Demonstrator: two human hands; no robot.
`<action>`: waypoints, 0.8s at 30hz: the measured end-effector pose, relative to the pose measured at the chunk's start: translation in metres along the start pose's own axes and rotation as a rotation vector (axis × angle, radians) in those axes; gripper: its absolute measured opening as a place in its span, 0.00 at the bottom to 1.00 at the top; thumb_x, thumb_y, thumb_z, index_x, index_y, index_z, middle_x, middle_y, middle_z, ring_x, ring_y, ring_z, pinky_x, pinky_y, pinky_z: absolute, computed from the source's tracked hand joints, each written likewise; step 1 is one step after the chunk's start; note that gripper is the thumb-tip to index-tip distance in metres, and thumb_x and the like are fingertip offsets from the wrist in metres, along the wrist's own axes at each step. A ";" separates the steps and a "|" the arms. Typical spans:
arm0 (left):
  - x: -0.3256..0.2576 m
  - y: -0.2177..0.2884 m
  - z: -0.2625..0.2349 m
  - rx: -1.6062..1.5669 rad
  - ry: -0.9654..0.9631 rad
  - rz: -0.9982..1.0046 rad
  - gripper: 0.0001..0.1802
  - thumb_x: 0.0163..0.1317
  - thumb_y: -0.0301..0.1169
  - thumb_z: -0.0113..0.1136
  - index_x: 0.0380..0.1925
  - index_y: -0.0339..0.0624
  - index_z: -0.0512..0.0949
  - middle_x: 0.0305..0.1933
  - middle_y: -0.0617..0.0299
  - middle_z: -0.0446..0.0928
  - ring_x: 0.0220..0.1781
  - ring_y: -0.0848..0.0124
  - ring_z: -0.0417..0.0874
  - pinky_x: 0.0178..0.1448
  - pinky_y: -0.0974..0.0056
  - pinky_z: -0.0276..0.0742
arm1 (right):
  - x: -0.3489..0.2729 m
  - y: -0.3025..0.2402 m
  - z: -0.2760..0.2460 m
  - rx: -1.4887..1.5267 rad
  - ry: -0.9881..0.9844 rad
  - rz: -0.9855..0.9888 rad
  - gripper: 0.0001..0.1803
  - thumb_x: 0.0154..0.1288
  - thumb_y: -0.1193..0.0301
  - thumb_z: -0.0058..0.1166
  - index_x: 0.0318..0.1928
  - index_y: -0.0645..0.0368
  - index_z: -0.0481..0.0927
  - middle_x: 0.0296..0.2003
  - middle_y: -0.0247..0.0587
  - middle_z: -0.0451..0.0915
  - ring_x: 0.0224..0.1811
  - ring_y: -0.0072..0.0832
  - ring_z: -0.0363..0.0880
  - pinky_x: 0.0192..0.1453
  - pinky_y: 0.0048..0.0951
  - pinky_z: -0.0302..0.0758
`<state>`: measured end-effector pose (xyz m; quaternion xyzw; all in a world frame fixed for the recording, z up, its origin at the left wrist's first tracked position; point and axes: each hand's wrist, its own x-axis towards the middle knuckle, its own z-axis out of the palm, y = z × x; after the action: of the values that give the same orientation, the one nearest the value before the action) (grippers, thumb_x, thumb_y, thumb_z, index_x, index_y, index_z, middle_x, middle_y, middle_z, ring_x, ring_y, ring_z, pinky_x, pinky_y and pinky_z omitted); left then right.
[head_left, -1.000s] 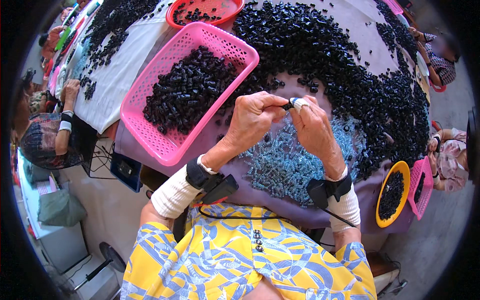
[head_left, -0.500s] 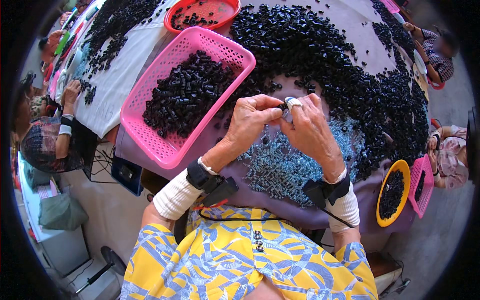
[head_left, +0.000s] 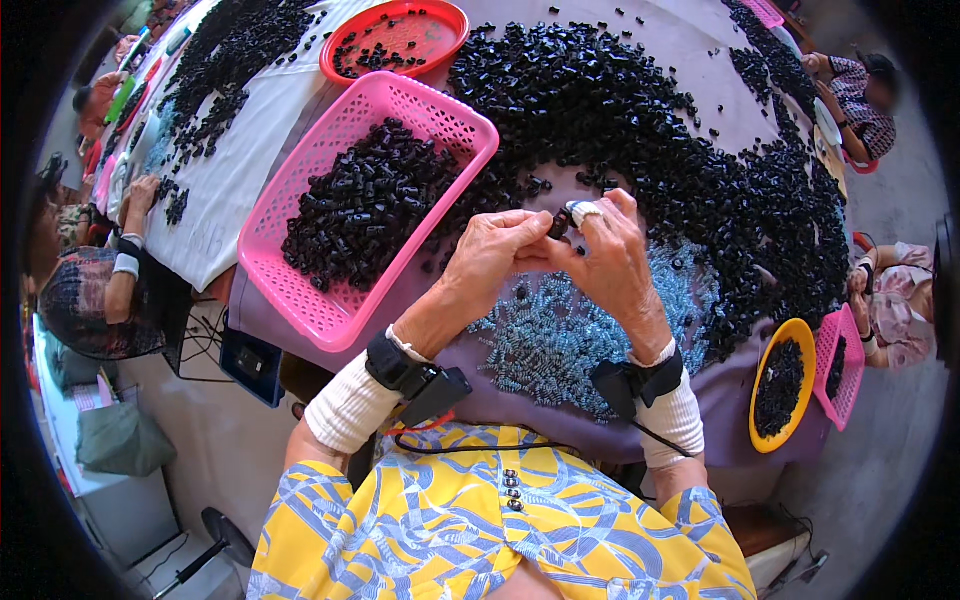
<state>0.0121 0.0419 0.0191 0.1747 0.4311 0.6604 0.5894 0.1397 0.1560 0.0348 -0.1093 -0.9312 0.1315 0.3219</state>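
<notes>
Pinching a small black part between both sets of fingertips, I've got the left hand and right hand meeting above the table. Fingers clamp together on it, right beside the black heap. Pink basket sits left, blue springs lie underneath.

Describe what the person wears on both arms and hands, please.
Both forearms have white ribbed sleeves. Each wrist has a black strap with a small black device: the left wrist device, the right wrist device with a thin black cable. The right hand has white tape on one fingertip. The left hand is bare.
</notes>
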 end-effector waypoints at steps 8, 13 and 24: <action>0.000 0.002 -0.001 0.053 -0.069 -0.003 0.11 0.65 0.32 0.56 0.39 0.34 0.78 0.36 0.60 0.80 0.37 0.74 0.82 0.45 0.67 0.80 | 0.001 -0.002 -0.005 -0.007 -0.074 0.006 0.14 0.47 0.64 0.65 0.26 0.60 0.76 0.23 0.41 0.75 0.30 0.37 0.75 0.52 0.43 0.64; 0.000 0.006 0.002 0.141 -0.033 -0.019 0.10 0.64 0.32 0.57 0.37 0.34 0.79 0.35 0.60 0.80 0.37 0.74 0.82 0.45 0.69 0.80 | 0.003 -0.004 -0.005 -0.025 -0.112 0.015 0.14 0.47 0.63 0.64 0.23 0.59 0.75 0.21 0.41 0.74 0.30 0.37 0.74 0.50 0.42 0.64; -0.001 -0.002 -0.006 -0.071 -0.167 -0.128 0.15 0.67 0.35 0.50 0.36 0.32 0.78 0.36 0.53 0.81 0.38 0.66 0.84 0.48 0.60 0.82 | 0.002 -0.001 -0.005 -0.023 -0.081 -0.006 0.13 0.48 0.65 0.61 0.21 0.60 0.73 0.19 0.41 0.73 0.27 0.37 0.74 0.51 0.42 0.64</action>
<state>0.0090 0.0391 0.0146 0.1804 0.3673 0.6195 0.6699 0.1414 0.1566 0.0403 -0.1045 -0.9453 0.1243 0.2830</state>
